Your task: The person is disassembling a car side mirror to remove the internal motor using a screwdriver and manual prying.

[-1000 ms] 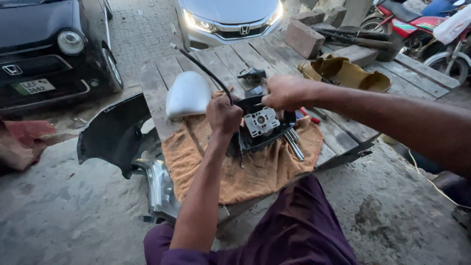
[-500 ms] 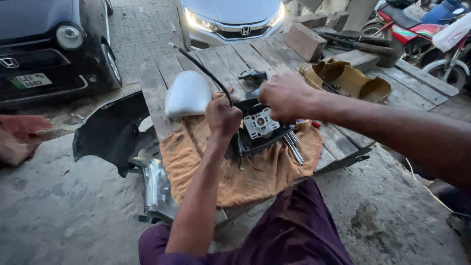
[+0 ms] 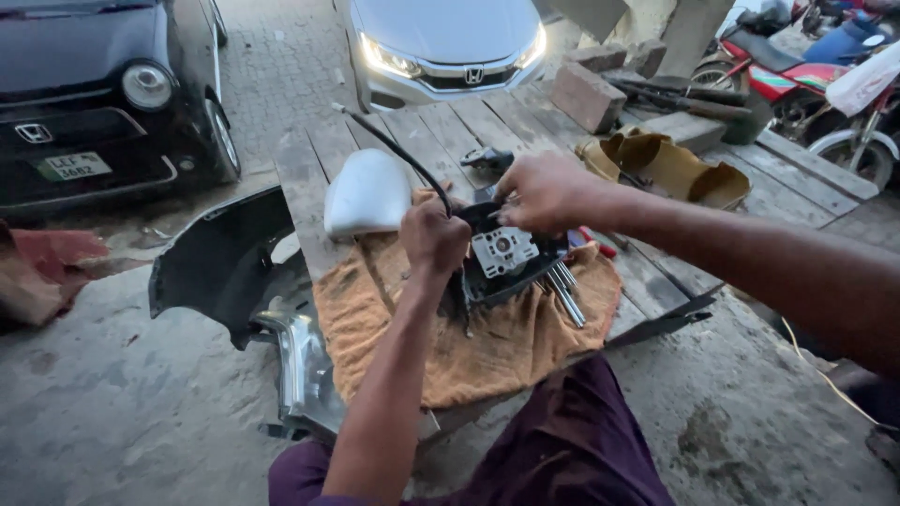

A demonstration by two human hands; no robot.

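The left hand (image 3: 434,236) is clenched in a fist-like grip at the left edge of the black plastic side-mirror housing with a pale grey square motor plate (image 3: 506,258), with a thin black cable (image 3: 398,150) running up from the fist toward the far end of the tabletop. The right hand (image 3: 542,190) reaches in from the right, and its curled fingers (image 3: 506,208) press on the far upper edge of the same housing; whether they pinch a small part there cannot be told. The housing lies on a crumpled orange cloth (image 3: 469,347) spread over the near end of the weathered wooden plank tabletop (image 3: 314,178). Just right of the housing, a few slim silver metal tools (image 3: 565,292) rest on the cloth. Left of the fist, touching the cloth's far edge, lies a glossy white rounded mirror cover (image 3: 367,194).

Farther out on the planks sit a brown leather-like pouch (image 3: 667,164) to the right and a grey brick (image 3: 588,96) beyond it. Against the tabletop's left side leans a black car body panel (image 3: 220,258), with a chrome trim piece (image 3: 300,361) below it. On the far side stand a black car (image 3: 103,84) and a silver car (image 3: 445,42); a red motorcycle (image 3: 797,66) is at far right.
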